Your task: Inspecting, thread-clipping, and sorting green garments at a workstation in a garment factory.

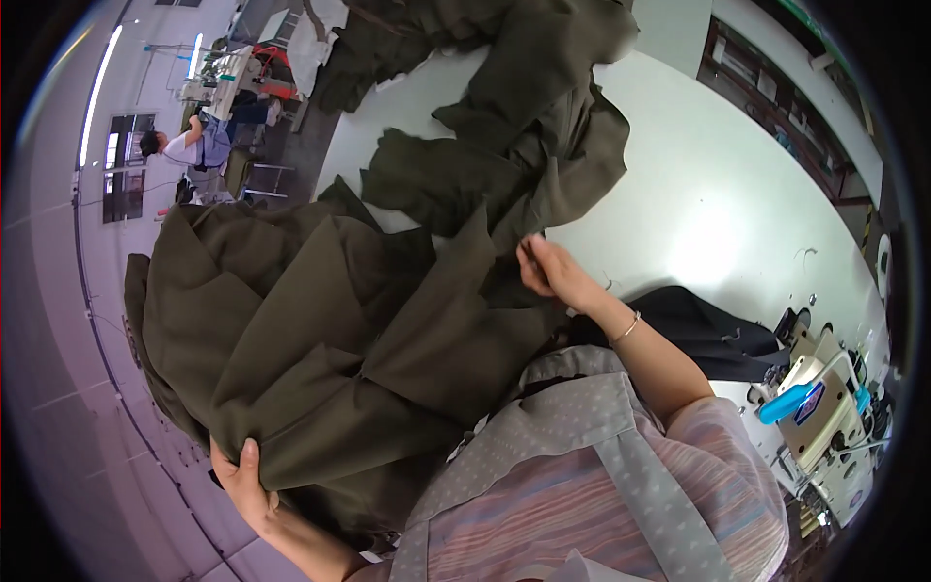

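Note:
A large, heavily folded piece of dark olive fabric (281, 301) is gathered in front of me and to my left. My left hand (240, 477) grips its near left edge, with the thumb on top and the other fingers hidden beneath the cloth. My right hand (550, 269) is at the fabric's right side, over the edge of the white table. Its fingers are curled closed and slightly blurred, and what they hold, if anything, is hidden. More olive cloth (562, 126) lies crumpled on the table beyond both hands.
The white table (669, 165) curves away ahead and right. A black cloth (698, 330) lies by my right forearm, beside a sewing machine (819, 407) with a bright blue part. Far left, a person (184, 145) sits at another workstation.

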Available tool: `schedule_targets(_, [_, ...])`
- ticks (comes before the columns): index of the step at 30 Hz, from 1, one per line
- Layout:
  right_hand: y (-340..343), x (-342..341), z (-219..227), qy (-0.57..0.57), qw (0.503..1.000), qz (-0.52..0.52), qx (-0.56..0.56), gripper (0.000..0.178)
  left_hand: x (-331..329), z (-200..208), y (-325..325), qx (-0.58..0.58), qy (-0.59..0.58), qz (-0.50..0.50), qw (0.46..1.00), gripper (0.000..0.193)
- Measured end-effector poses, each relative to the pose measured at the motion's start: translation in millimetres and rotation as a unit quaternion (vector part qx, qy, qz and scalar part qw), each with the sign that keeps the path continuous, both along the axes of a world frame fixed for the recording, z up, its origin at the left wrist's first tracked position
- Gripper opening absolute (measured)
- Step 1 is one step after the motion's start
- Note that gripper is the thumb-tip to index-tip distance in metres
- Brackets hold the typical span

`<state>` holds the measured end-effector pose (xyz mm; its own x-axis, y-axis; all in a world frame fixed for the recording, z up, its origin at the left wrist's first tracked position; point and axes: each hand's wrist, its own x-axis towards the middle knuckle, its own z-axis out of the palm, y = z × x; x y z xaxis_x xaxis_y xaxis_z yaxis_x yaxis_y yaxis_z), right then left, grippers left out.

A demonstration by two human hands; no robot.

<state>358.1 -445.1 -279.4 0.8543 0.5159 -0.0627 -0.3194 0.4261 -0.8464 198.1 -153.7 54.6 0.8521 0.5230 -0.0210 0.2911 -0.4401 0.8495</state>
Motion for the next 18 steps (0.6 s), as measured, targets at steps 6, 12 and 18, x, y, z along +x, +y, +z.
schedule_targets(6, [50.5, -34.9, -30.8, 0.120, 0.991, 0.066, 0.007, 0.037, -4.8, 1.9, 5.1, -0.043, -0.079, 0.003, 0.996, 0.048])
schedule_targets(12, [93.3, -1.2, -32.5, 0.007, 0.998, 0.059, -0.029, 0.040, 3.4, -6.2, -16.4, -0.028, -0.119, 0.032, 0.992, 0.042])
schedule_targets(18, [-2.0, -21.9, 26.3, 0.255, 0.932, -0.043, 0.256, 0.035, 35.6, -30.9, 7.0, -0.111, -0.124, 0.065, 0.984, 0.043])
